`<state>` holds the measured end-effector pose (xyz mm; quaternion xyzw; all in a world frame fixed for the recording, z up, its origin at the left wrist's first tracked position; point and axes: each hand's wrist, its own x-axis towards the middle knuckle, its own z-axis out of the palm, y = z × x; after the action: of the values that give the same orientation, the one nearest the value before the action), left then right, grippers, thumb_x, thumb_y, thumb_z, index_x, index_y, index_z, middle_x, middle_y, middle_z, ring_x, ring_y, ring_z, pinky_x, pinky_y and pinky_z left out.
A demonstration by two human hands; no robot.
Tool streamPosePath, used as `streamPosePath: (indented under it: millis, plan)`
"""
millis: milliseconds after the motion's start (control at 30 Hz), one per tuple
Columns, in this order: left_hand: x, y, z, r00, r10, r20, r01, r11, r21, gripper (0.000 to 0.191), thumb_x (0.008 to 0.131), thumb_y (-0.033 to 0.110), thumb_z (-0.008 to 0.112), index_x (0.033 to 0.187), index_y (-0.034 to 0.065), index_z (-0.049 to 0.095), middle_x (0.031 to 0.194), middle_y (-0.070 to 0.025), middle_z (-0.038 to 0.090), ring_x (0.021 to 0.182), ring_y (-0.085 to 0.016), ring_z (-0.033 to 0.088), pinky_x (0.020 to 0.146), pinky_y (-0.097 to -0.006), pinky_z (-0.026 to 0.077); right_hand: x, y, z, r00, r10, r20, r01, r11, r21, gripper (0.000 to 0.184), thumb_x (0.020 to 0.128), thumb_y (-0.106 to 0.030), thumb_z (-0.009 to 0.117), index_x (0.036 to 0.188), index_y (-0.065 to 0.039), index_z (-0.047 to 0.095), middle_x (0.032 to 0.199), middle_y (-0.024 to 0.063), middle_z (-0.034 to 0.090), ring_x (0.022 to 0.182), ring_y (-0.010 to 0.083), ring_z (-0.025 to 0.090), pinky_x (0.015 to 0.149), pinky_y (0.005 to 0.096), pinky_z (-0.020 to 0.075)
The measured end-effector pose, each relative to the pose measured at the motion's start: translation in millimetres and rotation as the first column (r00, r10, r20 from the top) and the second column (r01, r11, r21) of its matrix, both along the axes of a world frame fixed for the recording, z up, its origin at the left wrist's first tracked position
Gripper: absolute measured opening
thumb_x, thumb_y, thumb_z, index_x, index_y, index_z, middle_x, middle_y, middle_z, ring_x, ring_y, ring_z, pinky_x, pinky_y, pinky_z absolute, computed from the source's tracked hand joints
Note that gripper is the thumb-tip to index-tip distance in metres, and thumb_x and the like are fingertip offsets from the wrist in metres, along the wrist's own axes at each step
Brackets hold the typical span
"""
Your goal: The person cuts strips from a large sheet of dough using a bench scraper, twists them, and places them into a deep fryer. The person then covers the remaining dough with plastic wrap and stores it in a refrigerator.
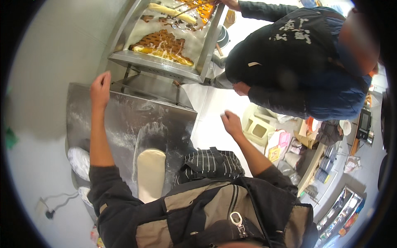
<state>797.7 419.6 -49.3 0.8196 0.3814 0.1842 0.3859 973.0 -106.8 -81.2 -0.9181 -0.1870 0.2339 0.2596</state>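
Note:
My left hand [100, 88] hangs over the far left of the floured metal worktable [121, 114], its fingers curled in and nothing seen in them. Over the bright floor, right of the table, my right hand [232, 123] is loosely curled, also with nothing seen in it. A long flat slab of pale dough [151, 173] lies on the table close to my body, between my arms. Beyond the table, long dough sticks float in the oil of a metal fryer: a pale one [172, 13] at the back and a golden one [164, 55] at the near edge.
At the right of the fryer stands another person [279, 62] in dark clothes, one hand at long sticks over the oil. Plastic-covered bundles [79, 162] lie at the table's left. Plastic stools [259, 128], boxes and stacked dishes [327, 161] fill the right side.

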Motion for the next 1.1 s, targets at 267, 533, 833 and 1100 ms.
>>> streamPosePath:
  millis: [267, 533, 833, 1100]
  plan:
    - [-288, -187, 82, 0.865, 0.495, -0.089, -0.494, 0.803, -0.334, 0.036, 0.105, 0.033, 0.057, 0.119, 0.0034, 0.071, 0.082, -0.0014, 0.061, 0.066, -0.006, 0.049, 0.057, -0.0233, 0.043, -80, -200, -3, 0.954, -0.138, -0.265, 0.126, 0.990, -0.062, 0.028, 0.088, -0.019, 0.063, 0.069, -0.002, 0.052, 0.065, 0.0099, 0.060, 0.063, 0.0167, 0.057, 0.059, 0.0361, 0.0464]
    - [-549, -364, 49, 0.697, 0.709, -0.107, -0.698, 0.637, -0.327, 0.039, 0.106, 0.035, 0.053, 0.116, 0.0003, 0.069, 0.081, -0.0013, 0.060, 0.064, -0.008, 0.052, 0.056, -0.0246, 0.045, -161, -164, -32, 0.952, 0.147, -0.270, -0.081, 0.967, 0.240, 0.024, 0.089, -0.014, 0.061, 0.071, -0.002, 0.053, 0.070, 0.0074, 0.061, 0.065, 0.0150, 0.058, 0.061, 0.0330, 0.0491]
    - [-709, -506, -6, 0.449, 0.846, -0.286, -0.800, 0.239, -0.550, 0.046, 0.104, 0.039, 0.057, 0.124, -0.0016, 0.061, 0.100, -0.0114, 0.067, 0.082, -0.019, 0.066, 0.066, -0.0331, 0.057, -325, -85, 40, 0.807, 0.587, -0.054, -0.537, 0.770, 0.346, 0.027, 0.096, -0.024, 0.063, 0.085, 0.000, 0.055, 0.071, 0.0165, 0.056, 0.064, 0.0229, 0.052, 0.066, 0.0383, 0.0462]
    - [-676, -534, 7, 0.501, 0.864, -0.040, -0.607, 0.319, -0.728, 0.052, 0.103, 0.040, 0.059, 0.128, -0.0052, 0.056, 0.112, -0.0165, 0.065, 0.095, -0.025, 0.068, 0.079, -0.0372, 0.059, -369, 10, 75, 0.389, 0.793, 0.469, -0.905, 0.423, 0.036, 0.058, 0.090, -0.041, 0.073, 0.127, 0.001, 0.057, 0.144, 0.0251, 0.049, 0.133, 0.0450, 0.045, 0.109, 0.0498, 0.0403]
